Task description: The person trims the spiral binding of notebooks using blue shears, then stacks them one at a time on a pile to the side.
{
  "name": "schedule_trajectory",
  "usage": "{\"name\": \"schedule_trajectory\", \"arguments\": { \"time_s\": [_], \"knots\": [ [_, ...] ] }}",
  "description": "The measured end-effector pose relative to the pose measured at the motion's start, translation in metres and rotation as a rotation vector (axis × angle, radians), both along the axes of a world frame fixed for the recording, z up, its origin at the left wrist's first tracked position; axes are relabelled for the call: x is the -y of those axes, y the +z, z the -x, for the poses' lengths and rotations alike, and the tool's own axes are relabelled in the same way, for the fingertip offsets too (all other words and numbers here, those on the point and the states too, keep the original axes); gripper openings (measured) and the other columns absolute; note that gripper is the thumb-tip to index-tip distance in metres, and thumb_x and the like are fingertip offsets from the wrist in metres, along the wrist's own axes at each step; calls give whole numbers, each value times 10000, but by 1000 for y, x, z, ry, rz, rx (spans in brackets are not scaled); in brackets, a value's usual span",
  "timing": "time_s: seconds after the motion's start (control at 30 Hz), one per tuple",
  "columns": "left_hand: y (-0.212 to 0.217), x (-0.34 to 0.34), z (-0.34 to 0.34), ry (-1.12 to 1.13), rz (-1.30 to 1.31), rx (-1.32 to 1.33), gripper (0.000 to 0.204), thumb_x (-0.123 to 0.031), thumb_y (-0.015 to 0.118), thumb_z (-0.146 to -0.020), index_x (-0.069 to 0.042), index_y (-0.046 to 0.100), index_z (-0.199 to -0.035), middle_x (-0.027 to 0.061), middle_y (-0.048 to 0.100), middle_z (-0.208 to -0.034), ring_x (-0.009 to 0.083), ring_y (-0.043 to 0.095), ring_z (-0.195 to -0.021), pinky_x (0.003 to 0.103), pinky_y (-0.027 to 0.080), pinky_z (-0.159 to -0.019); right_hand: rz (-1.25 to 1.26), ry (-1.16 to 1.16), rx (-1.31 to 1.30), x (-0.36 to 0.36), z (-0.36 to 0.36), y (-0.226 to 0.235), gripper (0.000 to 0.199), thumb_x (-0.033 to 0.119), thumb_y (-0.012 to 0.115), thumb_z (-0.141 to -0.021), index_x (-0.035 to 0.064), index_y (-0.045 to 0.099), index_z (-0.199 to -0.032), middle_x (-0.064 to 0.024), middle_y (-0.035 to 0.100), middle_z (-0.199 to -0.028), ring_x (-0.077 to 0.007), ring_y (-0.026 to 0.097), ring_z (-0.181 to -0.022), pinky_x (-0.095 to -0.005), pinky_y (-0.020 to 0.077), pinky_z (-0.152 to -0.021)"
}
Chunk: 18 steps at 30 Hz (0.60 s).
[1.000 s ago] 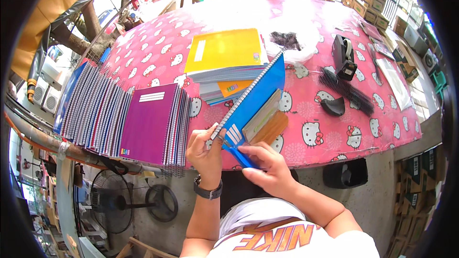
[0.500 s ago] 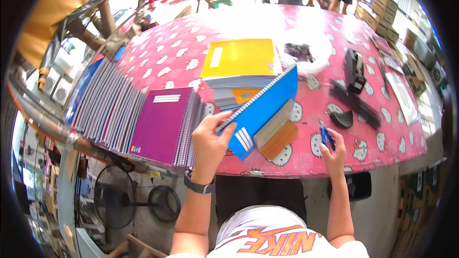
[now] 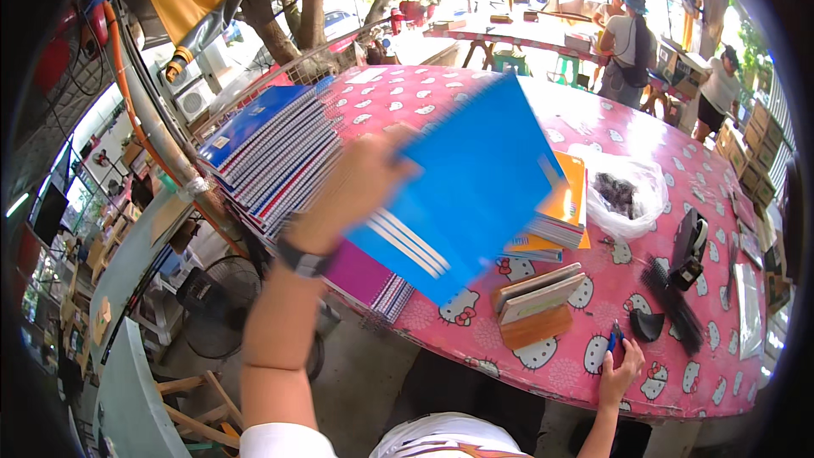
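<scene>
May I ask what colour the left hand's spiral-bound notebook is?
The notebook is bright blue, shown best in the head view.

On my remote feed I count one left hand (image 3: 373, 178), one right hand (image 3: 625, 369), one raised blue notebook (image 3: 466, 195), one blue-handled tool (image 3: 613, 339), one tape dispenser (image 3: 687, 253), one brown block (image 3: 537, 327) and three people (image 3: 625, 42) beyond.

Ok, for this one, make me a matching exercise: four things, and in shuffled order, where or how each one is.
1. blue notebook
2. blue-handled tool
3. purple notebook
4. plastic bag

A. partly hidden by the blue notebook
B. around dark contents
C. in the left hand
D. at the right hand

Pairs: 1-C; 2-D; 3-A; 4-B
</scene>
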<state>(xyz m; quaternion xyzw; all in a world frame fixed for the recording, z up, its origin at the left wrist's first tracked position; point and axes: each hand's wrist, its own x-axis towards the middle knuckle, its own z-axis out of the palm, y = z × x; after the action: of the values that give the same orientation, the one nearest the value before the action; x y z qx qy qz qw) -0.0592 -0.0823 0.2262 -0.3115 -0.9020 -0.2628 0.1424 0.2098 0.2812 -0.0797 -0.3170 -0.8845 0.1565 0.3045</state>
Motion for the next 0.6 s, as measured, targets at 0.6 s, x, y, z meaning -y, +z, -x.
{"name": "schedule_trajectory", "arguments": {
  "time_s": [0.6],
  "knots": [
    [-44, 19, -33, -130, -847, 166, 541, -276, 681, -820, 17, 463, -1220, 105, 558, -1129, 171, 515, -1031, 337, 380, -927, 1059, 1222, -650, 156, 151, 216, 495, 98, 641, -847, 36, 406, -1277, -95, 553, -1083, -160, 543, -983, -309, 442, -833]
  ]
}}
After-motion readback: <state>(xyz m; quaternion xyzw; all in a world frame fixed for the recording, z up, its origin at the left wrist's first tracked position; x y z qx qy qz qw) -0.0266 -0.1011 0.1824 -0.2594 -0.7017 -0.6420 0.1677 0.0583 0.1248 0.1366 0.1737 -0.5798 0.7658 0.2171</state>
